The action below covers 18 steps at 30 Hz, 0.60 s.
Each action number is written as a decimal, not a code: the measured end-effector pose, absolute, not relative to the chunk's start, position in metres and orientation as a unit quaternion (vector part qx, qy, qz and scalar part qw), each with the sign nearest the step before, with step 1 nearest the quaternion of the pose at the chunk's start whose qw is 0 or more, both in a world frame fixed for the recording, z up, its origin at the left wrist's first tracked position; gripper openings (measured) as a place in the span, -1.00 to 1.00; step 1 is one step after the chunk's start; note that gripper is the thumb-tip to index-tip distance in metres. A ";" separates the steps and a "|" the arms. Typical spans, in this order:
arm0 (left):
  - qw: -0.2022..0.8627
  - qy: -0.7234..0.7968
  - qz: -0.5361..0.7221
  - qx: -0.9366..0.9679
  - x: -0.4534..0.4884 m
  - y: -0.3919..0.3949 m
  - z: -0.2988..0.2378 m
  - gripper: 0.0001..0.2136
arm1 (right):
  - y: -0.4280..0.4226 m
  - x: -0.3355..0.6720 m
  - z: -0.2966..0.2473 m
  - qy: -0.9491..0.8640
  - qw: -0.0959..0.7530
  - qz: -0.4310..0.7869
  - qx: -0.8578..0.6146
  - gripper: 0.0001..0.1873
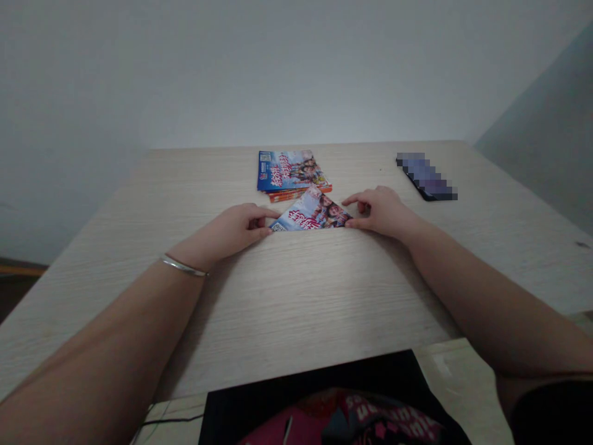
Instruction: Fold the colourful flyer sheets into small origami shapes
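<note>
A colourful printed leaflet [319,213], folded into a triangle, lies on the table with its straight edge facing me and its tip pointing away. My left hand [241,228] has its thumb and index finger closed on the left corner. At the right corner, the thumb of my right hand [382,213] presses on the paper. The index finger of that hand reaches out above the thumb, apart from it, and its other fingers are curled. Just behind the triangle is a stack of similar leaflets [285,170], blue on top with orange edges below, partly covered by the triangle's tip.
A dark phone [426,177], its screen blurred out, lies at the back right of the pale wooden table [278,309]. A white wall [296,74] stands behind the table. Below the near edge are a black surface and pink printed fabric [296,426], with a thin black cable [173,421] at left.
</note>
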<state>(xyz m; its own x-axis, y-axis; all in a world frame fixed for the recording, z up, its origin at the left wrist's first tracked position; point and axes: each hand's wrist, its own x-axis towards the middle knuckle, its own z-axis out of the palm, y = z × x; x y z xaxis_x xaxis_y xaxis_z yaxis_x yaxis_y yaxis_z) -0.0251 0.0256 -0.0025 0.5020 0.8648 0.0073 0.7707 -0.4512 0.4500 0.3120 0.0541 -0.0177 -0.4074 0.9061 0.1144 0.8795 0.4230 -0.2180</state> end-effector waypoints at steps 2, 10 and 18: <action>0.192 0.490 0.134 0.840 -0.023 0.024 -0.003 -0.63 | 0.055 0.310 -0.018 -0.842 0.114 0.057 -0.525 -0.48; 0.054 0.495 0.133 0.857 -0.023 0.030 -0.019 -0.64 | 0.060 0.306 -0.030 -0.852 0.150 0.060 -0.498 -0.43; 0.064 0.447 0.121 0.884 -0.044 0.042 -0.029 -0.58 | 0.057 0.317 -0.028 -0.845 0.073 0.099 -0.521 -0.39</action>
<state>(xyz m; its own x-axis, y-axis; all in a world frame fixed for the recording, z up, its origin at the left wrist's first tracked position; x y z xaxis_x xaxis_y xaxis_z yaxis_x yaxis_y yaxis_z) -0.0445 0.0425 -0.0293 0.5714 0.8054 0.1575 0.7744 -0.5927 0.2213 0.3170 0.0566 -0.0284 -0.4473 0.8941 0.0205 0.8652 0.4384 -0.2433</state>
